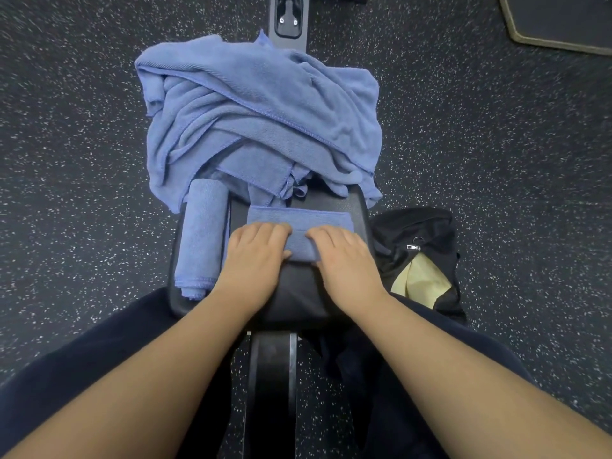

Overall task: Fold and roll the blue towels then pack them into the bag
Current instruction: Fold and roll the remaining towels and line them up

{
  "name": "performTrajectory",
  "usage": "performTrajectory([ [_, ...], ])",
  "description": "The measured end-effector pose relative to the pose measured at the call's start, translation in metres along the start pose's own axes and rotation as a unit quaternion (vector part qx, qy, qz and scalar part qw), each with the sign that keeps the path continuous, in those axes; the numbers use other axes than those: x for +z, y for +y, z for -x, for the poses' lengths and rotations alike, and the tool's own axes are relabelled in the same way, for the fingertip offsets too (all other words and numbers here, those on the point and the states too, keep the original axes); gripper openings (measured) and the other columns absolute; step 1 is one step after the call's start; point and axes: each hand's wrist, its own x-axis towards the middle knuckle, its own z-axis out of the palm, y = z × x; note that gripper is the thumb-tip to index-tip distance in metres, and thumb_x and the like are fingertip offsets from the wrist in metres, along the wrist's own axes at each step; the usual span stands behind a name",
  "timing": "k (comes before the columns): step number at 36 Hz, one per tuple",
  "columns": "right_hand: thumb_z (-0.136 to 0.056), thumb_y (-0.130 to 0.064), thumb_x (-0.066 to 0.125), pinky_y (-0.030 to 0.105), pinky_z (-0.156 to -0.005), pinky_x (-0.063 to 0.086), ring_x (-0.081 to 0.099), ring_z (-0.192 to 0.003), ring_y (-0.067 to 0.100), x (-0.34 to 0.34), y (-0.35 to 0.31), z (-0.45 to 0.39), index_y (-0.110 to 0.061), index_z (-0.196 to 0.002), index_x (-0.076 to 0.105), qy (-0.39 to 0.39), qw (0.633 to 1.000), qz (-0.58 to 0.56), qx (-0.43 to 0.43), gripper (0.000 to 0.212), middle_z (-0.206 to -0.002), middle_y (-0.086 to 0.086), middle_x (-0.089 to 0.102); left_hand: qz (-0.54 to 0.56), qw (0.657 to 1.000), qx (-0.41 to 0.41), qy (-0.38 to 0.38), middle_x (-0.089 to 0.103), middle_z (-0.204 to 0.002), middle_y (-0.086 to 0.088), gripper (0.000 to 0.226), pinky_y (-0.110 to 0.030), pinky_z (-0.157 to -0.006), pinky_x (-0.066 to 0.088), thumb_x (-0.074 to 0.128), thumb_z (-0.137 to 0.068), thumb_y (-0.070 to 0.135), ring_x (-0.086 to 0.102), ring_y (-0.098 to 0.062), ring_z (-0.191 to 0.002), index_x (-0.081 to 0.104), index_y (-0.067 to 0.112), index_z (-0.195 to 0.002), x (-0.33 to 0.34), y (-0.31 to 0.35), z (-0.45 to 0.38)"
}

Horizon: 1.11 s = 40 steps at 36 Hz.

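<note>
A folded blue towel [299,223] lies across the black padded bench [291,293], its near end curled into a roll. My left hand [255,253] and my right hand [344,256] rest side by side on that roll, fingers curled over it. A finished rolled blue towel [202,233] lies lengthwise along the bench's left edge. A heap of loose blue towels [258,114] covers the far end of the bench. The black bag [420,226] sits on the floor just right of the bench, unzipped, with yellow cloth [420,283] showing inside.
Dark speckled rubber floor [82,160] surrounds the bench. The bench's metal frame [286,18] extends beyond the towel heap, and its support beam [271,376] runs between my legs. A dark mat with a pale edge [559,24] lies at the far right.
</note>
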Motion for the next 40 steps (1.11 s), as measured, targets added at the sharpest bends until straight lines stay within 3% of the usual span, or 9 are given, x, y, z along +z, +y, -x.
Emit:
performTrajectory([
  [5,-0.060,-0.010,0.083,0.034,-0.076,0.051,0.065,-0.083,0.028,-0.002,0.003,-0.001,-0.010,-0.107,0.064,-0.024,1.000,0.004,0.001,0.051,-0.096,0.005,0.068,-0.024,0.999,0.010,-0.023,0.063,-0.093,-0.005,0.042,-0.039,-0.078,0.033,0.042,-0.084,0.048,0.059,-0.030,-0.088,0.053,0.017,-0.110,-0.002,0.000,0.004],
  [8,-0.066,-0.015,0.081,0.037,-0.074,0.051,0.065,-0.082,0.032,-0.006,0.006,0.001,-0.009,-0.108,0.064,-0.049,0.999,0.000,-0.015,0.045,-0.093,0.008,0.069,-0.036,0.998,0.014,-0.043,0.062,-0.089,-0.004,0.051,-0.042,-0.073,0.044,0.060,-0.074,0.056,0.058,-0.031,-0.083,0.047,0.022,-0.109,-0.005,0.001,0.007],
  [11,-0.085,-0.019,0.066,0.042,-0.087,0.044,0.059,-0.101,0.035,-0.013,0.006,0.001,-0.010,-0.123,0.058,-0.097,0.995,-0.007,-0.024,0.039,-0.110,0.011,0.066,-0.024,0.999,0.007,-0.047,0.061,-0.082,-0.004,0.059,-0.043,-0.067,0.046,0.082,-0.061,0.046,0.060,-0.031,-0.076,0.046,0.025,-0.103,-0.006,0.002,0.007],
  [14,-0.095,-0.027,0.053,0.041,-0.096,0.036,0.051,-0.116,0.030,-0.014,0.008,0.000,-0.016,-0.133,0.049,-0.135,0.991,0.004,-0.026,0.040,-0.124,0.007,0.059,-0.006,0.999,0.004,-0.039,0.062,-0.083,-0.004,0.056,-0.042,-0.067,0.046,0.085,-0.061,0.041,0.060,-0.031,-0.076,0.049,0.025,-0.101,-0.007,0.003,0.008],
  [19,-0.097,-0.027,0.048,0.041,-0.096,0.036,0.051,-0.118,0.028,-0.013,0.009,-0.004,-0.018,-0.131,0.051,-0.147,0.989,0.000,-0.016,0.035,-0.124,0.005,0.060,0.005,1.000,0.007,0.016,0.061,-0.107,-0.011,0.052,-0.043,-0.090,0.032,0.087,-0.061,0.029,0.052,-0.028,-0.098,0.061,0.018,-0.105,-0.005,0.004,0.011],
  [25,-0.099,-0.029,0.042,0.038,-0.090,0.033,0.047,-0.114,0.027,-0.012,0.009,-0.005,-0.022,-0.129,0.052,-0.116,0.993,0.005,0.001,0.032,-0.121,0.000,0.059,-0.012,0.998,0.030,0.051,0.061,-0.106,-0.006,0.045,-0.047,-0.098,0.025,0.084,-0.064,0.019,0.048,-0.024,-0.105,0.060,0.019,-0.102,-0.004,0.008,0.012],
  [28,-0.095,-0.027,0.042,0.040,-0.081,0.040,0.054,-0.101,0.029,-0.009,0.004,-0.002,-0.019,-0.119,0.061,-0.074,0.997,0.005,0.020,0.032,-0.106,0.001,0.063,-0.018,0.998,0.023,0.064,0.062,-0.109,-0.005,0.023,-0.048,-0.101,0.024,0.063,-0.079,0.026,0.046,-0.021,-0.108,0.065,0.017,-0.101,-0.002,0.008,0.014],
  [31,-0.084,-0.026,0.039,0.036,-0.075,0.046,0.058,-0.092,0.025,-0.007,-0.002,-0.001,-0.021,-0.109,0.067,0.001,0.999,-0.028,0.028,0.038,-0.099,-0.002,0.063,-0.015,0.998,0.002,0.058,0.064,-0.112,-0.005,0.031,-0.048,-0.101,0.025,0.047,-0.084,0.030,0.046,-0.021,-0.114,0.065,0.018,-0.105,-0.002,0.010,0.014],
  [40,-0.081,-0.021,0.045,0.036,-0.070,0.051,0.060,-0.084,0.027,-0.013,-0.008,-0.004,-0.016,-0.092,0.068,0.055,0.997,-0.063,0.001,0.026,-0.090,0.000,0.064,-0.008,0.999,-0.010,0.035,0.069,-0.110,0.001,0.029,-0.044,-0.103,0.021,0.056,-0.083,0.028,0.051,-0.025,-0.122,0.068,0.019,-0.107,-0.007,0.005,0.003],
])
